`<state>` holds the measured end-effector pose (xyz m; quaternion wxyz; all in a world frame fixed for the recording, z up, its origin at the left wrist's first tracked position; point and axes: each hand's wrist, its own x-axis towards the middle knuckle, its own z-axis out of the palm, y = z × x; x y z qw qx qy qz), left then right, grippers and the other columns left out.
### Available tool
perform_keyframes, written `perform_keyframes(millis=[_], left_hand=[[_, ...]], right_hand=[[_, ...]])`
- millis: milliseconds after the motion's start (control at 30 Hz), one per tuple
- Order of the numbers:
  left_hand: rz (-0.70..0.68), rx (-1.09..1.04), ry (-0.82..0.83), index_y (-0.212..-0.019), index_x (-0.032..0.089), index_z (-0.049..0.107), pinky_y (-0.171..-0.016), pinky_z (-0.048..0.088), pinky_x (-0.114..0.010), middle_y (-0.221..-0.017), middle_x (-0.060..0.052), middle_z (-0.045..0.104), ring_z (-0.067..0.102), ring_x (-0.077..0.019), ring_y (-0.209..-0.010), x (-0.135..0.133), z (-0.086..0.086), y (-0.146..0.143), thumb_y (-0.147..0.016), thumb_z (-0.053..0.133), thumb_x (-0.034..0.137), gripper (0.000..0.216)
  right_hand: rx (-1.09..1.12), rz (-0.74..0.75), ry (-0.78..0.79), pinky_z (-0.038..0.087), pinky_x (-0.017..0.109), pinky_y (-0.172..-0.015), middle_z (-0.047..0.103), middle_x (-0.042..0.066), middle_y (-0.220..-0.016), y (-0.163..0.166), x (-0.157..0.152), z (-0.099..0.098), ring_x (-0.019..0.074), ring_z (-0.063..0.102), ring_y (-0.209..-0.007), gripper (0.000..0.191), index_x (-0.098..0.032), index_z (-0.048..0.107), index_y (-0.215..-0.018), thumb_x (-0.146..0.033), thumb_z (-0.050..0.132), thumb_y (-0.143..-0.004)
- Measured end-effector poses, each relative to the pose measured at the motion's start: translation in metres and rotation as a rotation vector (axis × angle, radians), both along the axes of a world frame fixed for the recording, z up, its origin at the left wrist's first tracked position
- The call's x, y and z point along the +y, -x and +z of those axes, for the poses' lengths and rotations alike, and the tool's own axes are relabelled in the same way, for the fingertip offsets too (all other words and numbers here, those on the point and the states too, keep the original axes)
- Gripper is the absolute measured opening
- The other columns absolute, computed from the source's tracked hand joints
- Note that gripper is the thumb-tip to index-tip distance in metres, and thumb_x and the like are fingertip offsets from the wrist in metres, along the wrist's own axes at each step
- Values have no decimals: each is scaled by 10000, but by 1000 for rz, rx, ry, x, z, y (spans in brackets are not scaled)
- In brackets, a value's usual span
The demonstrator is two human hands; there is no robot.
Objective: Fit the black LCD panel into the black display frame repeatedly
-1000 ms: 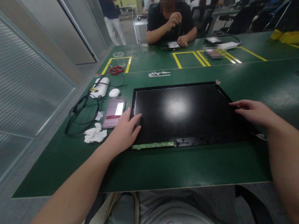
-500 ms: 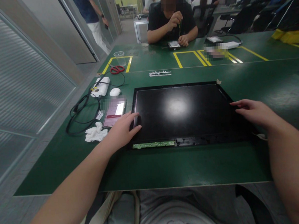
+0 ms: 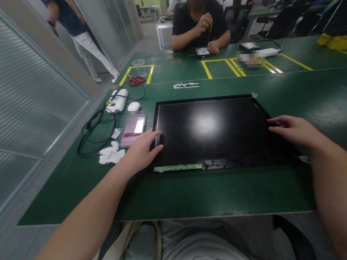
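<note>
A black LCD screen panel (image 3: 225, 131) in a thin frame lies face up on the green table, with a bright glare spot near its middle. Along its near edge runs a narrow green circuit board (image 3: 178, 167). My left hand (image 3: 144, 150) grips the panel's left side, thumb and fingertips over the frame. On the opposite side my right hand (image 3: 294, 129) grips the right edge, thumb and index finger on top. The undersides of both grips are hidden. A small pale tab (image 3: 254, 95) shows at the far right corner.
Left of the panel are a phone (image 3: 132, 130), crumpled tissue (image 3: 111, 153), a white earbud case (image 3: 133, 106), a white device (image 3: 117, 100) with black cable, red-handled scissors (image 3: 136, 81) and a plastic cup (image 3: 139, 68). White strips (image 3: 185, 85) lie beyond it. A person (image 3: 200, 29) sits opposite.
My right thumb has shifted slightly left over the panel's edge. My left hand and the panel stay in place. A person walking in the background has moved left.
</note>
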<state>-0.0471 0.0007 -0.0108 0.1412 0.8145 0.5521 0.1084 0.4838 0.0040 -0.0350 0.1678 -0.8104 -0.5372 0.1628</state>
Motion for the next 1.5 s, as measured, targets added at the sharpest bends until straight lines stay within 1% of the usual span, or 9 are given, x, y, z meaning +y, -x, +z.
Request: perform_keyframes(millis=[167,600,700,800,933,1067,1167,1300,1500], left_hand=[[-24,26,-43,-1374,131,633,-1147,447,-560,-1436,-189,650,595,-361,-1346,4,-2,3,-981,416,281,473],[1,-39,-62,-1414,136,638,-1092,489,-495,-1399,-171,680,658,-340,-1256,2,-1,0,-941,393,204,537],[63,-93,-61,-1411,186,657,-1035,518,-455,-1250,-121,755,712,-320,-1113,1,2,0,-927,431,211,535],[156,-169,-70,-1366,225,704,-896,559,-413,-957,-70,786,719,-279,-843,1,5,2,-918,490,248,497],[292,-417,-14,-1236,260,777,-704,564,-339,-791,-20,750,641,-210,-629,2,7,2,-864,610,267,408],[417,-876,132,-1096,221,793,-685,584,-280,-1043,-60,795,727,-218,-838,4,11,-8,-753,719,175,354],[555,-1126,229,-974,178,769,-620,579,-241,-982,-63,794,732,-189,-777,4,16,-15,-682,730,89,308],[656,-1265,345,-966,167,731,-473,537,-209,-826,-16,760,672,-138,-560,2,20,-18,-638,763,67,344],[691,-1389,413,-948,166,673,-456,565,-218,-755,5,740,686,-149,-542,2,22,-19,-622,733,7,368]], right_hand=[[-13,-9,9,529,413,-765,692,68,-898,0,1,0,242,645,-803,495,-241,759,-1061,-489,696,-638],[-12,1,9,530,387,-767,714,75,-929,1,0,-1,236,654,-824,482,-225,753,-1081,-471,687,-671],[-12,-11,23,528,383,-767,715,75,-936,5,-1,2,236,651,-827,471,-228,749,-1079,-459,681,-674],[-24,-8,12,525,380,-741,707,70,-907,5,-1,2,228,641,-787,461,-225,749,-1064,-454,679,-669],[-27,29,-35,516,368,-678,701,58,-856,-1,0,-5,218,632,-727,451,-231,742,-1049,-474,670,-675],[-29,29,-25,519,372,-701,705,57,-877,-1,1,-4,220,641,-749,456,-232,739,-1056,-474,665,-676],[-30,4,4,524,388,-740,704,64,-901,4,1,1,229,647,-781,463,-229,742,-1063,-457,671,-665],[-23,-19,29,526,400,-771,704,68,-929,10,-1,6,237,650,-808,472,-231,742,-1079,-447,669,-666],[-28,-20,17,525,410,-790,704,66,-932,8,-1,3,240,657,-817,466,-231,734,-1088,-442,658,-679]])
